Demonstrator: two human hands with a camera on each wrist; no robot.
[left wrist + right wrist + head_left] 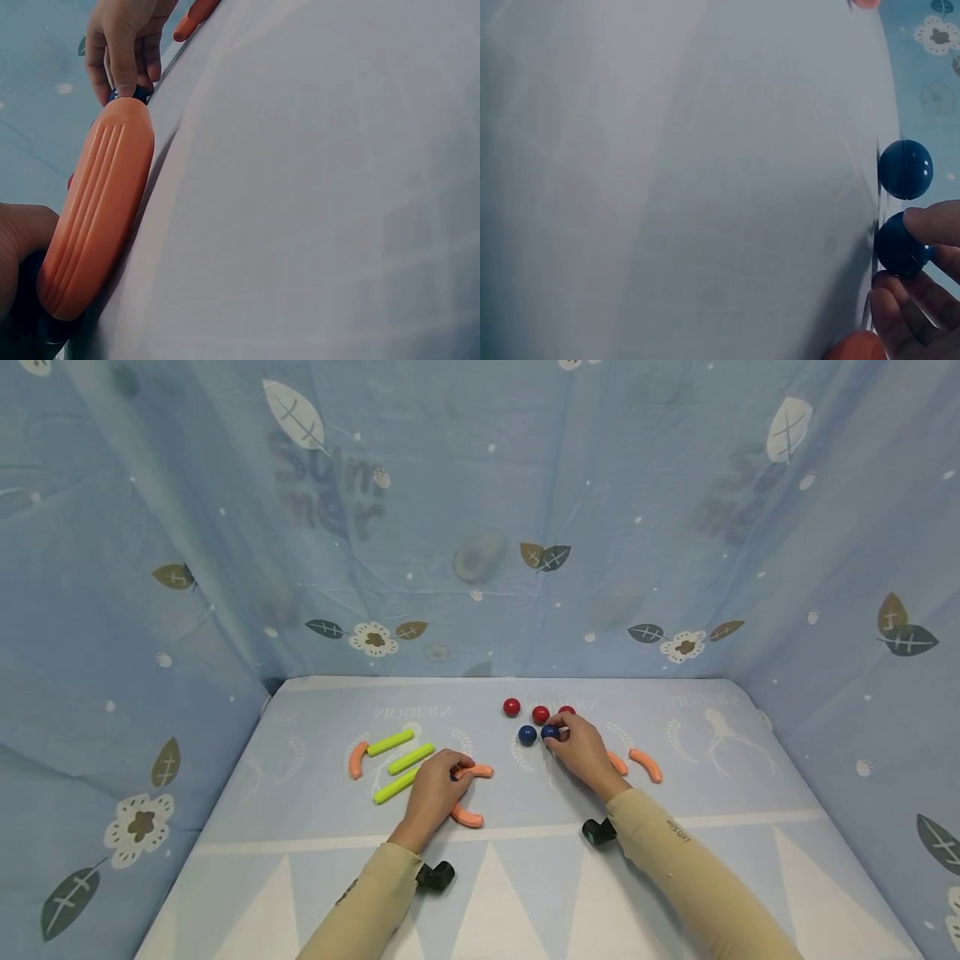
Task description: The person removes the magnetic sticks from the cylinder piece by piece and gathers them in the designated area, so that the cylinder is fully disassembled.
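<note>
My right hand (583, 750) pinches a glossy dark blue ball (900, 246) between thumb and fingers, at the table surface. A second blue ball (527, 735) lies just left of it. Farther left, my left hand (437, 787) holds another dark blue ball (30, 285), mostly hidden by its fingers. Close beside that hand lies a curved, ridged orange stick (101, 210). Another orange stick (467, 816) is under its right side, partly covered. Behind the right hand, red balls (512, 707) stand in a loose row, one partly hidden by the hand.
Three lime-green sticks (391, 742) lie left of the left hand, with an orange curved stick (358, 760) beyond. Two more orange sticks, one (646, 765) in full view, lie right of the right hand. Patterned blue curtain (480, 527) encloses the table (690, 877) behind and at both sides.
</note>
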